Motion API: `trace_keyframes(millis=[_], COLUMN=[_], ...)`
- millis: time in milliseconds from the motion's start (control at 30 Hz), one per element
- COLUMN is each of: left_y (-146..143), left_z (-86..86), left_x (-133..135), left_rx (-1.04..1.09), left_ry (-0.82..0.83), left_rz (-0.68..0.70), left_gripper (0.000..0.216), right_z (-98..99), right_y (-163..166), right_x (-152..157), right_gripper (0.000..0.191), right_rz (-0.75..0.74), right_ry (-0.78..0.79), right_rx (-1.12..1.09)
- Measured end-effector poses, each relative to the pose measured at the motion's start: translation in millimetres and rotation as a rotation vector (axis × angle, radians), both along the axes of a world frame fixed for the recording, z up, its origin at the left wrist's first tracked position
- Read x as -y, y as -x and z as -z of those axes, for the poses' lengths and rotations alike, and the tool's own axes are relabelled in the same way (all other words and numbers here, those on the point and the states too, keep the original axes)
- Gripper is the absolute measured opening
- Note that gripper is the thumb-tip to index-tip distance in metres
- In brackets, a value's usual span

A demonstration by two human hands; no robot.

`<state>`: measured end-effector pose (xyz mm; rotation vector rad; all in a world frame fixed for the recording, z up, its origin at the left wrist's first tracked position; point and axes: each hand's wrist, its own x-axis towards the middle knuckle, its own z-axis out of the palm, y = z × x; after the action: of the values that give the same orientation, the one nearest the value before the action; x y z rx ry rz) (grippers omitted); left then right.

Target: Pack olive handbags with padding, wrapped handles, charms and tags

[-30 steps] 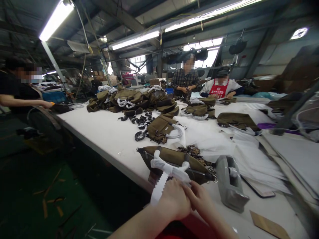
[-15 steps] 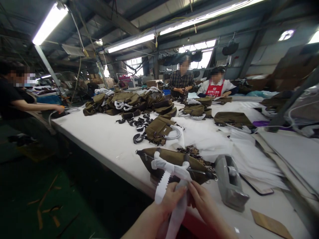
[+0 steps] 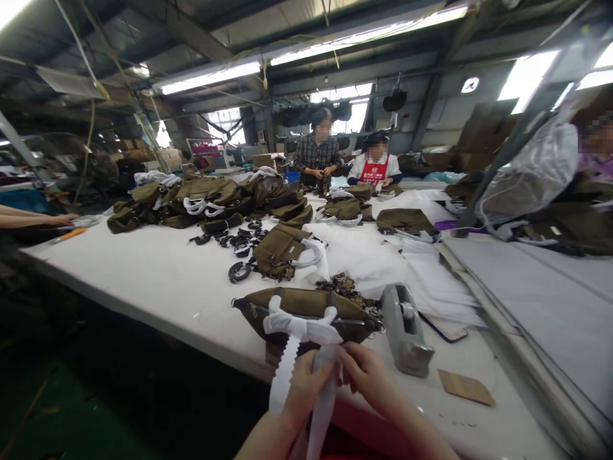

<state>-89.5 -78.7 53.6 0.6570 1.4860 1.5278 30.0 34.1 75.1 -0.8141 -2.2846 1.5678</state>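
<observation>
The olive bag (image 3: 304,300) sits on the tabletop (image 3: 143,268) at lower centre of the frame; its fabric looks light and soft, best held by the wrapped white handle (image 3: 313,331). The left hand (image 3: 302,383) clamps its fingers on a thin, probably easily creased white strip (image 3: 322,409); the right hand's (image 3: 366,370) fingers pinch its upper edge.

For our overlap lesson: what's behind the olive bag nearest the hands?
A brown-patterned heap and, farther back, another olive bag; whatever the nearest olive bag covers is hidden.
</observation>
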Motion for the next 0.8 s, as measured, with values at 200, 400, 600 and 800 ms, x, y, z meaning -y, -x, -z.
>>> trace_keyframes(millis=[200,400,600,800], left_y=[4,1,3,5], left_z=[8.2,-0.1,4.5,5.3], left_x=[2,-3,-4,-5], left_rx=[0.002,0.063,0.081,0.080], left_ry=[0.090,0.092,0.101,0.099], left_rz=[-0.021,-0.024,-0.012,0.000], left_gripper=[0.062,0.062,0.061,0.060], right_z=[9.9,40.6,41.0,58.2], right_y=[-86,-118,-112,-134], right_x=[-81,-139,-117,-86], right_gripper=[0.044,0.047,0.044,0.050], right_rz=[0.714,0.644,0.637,0.643], right_ry=[-0.457,-0.312,-0.321,-0.243], right_rx=[0.053,0.126,-0.005,0.082])
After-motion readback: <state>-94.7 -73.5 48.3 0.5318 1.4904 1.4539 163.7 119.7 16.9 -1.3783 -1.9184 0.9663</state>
